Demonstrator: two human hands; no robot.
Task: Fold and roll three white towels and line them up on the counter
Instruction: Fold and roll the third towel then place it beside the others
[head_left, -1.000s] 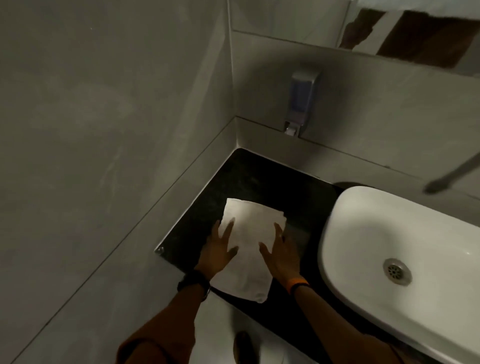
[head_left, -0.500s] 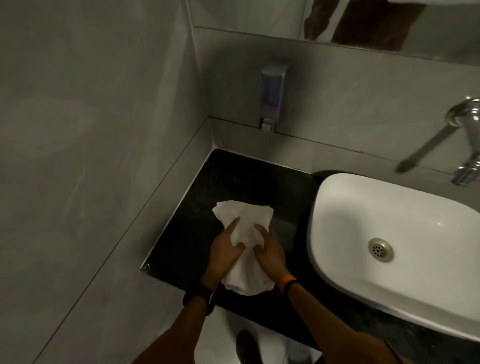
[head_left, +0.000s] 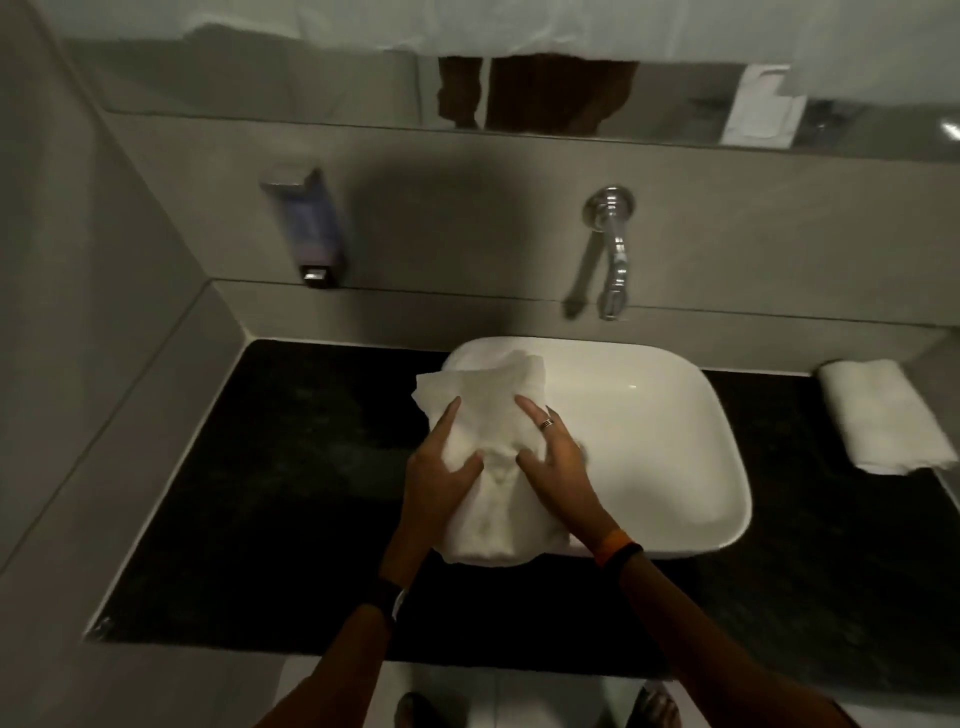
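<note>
A white towel (head_left: 488, 415), partly folded and bunched, is held up in front of the left part of the white basin (head_left: 675, 441). My left hand (head_left: 441, 478) grips its left side, thumb pressed into the cloth. My right hand (head_left: 556, 462), with a ring on one finger, grips its right side. The towel's near end hangs down between my wrists. A second white towel (head_left: 883, 415), folded into a loose roll, lies on the black counter (head_left: 291, 467) at the far right, against the wall.
A chrome tap (head_left: 613, 249) sticks out of the grey wall above the basin. A soap dispenser (head_left: 306, 223) hangs on the wall at the left. A mirror (head_left: 519, 93) runs along the top. The counter's left part ends at a grey side wall.
The towel went from lying flat on the left counter to being gathered up in both hands and carried right, now over the basin. My view swung right, revealing the tap and the second towel.
</note>
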